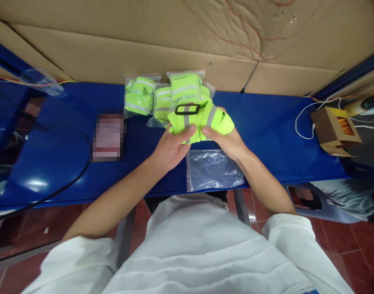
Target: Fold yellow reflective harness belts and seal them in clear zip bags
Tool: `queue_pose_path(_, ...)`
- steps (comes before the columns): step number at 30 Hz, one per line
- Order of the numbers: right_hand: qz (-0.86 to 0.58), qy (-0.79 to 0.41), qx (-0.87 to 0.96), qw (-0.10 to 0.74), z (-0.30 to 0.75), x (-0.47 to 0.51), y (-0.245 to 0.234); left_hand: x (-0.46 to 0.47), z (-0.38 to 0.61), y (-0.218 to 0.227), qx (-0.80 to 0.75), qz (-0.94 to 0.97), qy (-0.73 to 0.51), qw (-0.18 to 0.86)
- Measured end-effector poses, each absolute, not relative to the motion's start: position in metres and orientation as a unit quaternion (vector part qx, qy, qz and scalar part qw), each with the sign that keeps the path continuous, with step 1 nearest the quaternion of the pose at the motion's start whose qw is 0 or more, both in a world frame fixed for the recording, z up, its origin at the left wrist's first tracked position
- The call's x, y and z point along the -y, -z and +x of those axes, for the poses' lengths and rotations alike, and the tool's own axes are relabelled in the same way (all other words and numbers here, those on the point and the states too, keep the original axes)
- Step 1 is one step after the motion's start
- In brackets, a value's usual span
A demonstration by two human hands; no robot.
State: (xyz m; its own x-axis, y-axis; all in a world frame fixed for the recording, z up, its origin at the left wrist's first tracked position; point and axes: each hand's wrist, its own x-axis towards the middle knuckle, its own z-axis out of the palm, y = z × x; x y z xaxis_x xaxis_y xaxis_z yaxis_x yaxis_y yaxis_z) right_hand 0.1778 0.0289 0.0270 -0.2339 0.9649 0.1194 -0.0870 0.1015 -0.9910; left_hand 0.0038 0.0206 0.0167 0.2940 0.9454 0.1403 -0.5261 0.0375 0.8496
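Here, left grip and right grip close around a reflective strap.

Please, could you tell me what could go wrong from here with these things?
The folded yellow-green strap might come undone if the left hand or the right hand loosens its grip.

The flat clear bag lies at the front edge of the blue table, so a forearm could perhaps brush it off.
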Motion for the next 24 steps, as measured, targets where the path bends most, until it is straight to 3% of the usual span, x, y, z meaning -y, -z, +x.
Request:
queue_pose_path(3, -0.374, -0.589, 0.547, 0.464, 0.171, -0.025, -0.025, -0.021, 0.004, -0.016, -0.202, 0.418, -0.544, 0.699)
queue_pose_path(10, -0.376, -0.550, 0.552, 0.502, 0.169, -0.020, -0.026, -0.022, 0.004, -0.013, -0.191, 0.425, -0.553, 0.691)
queue_pose_path(18, -0.460, -0.338, 0.589, 0.573, 0.193, -0.010, -0.043, -0.013, 0.006, -0.025, -0.263, 0.572, -0.521, 0.577)
queue_pose_path(21, -0.478, -0.306, 0.544, 0.619, 0.228, 0.000, -0.038, 0.006, -0.017, -0.030, -0.322, 0.729, -0.418, 0.435)
queue_pose_path(24, -0.493, -0.302, 0.473, 0.665, 0.267, 0.017, -0.025, 0.027, -0.051, -0.024, -0.246, 0.914, -0.174, 0.273)
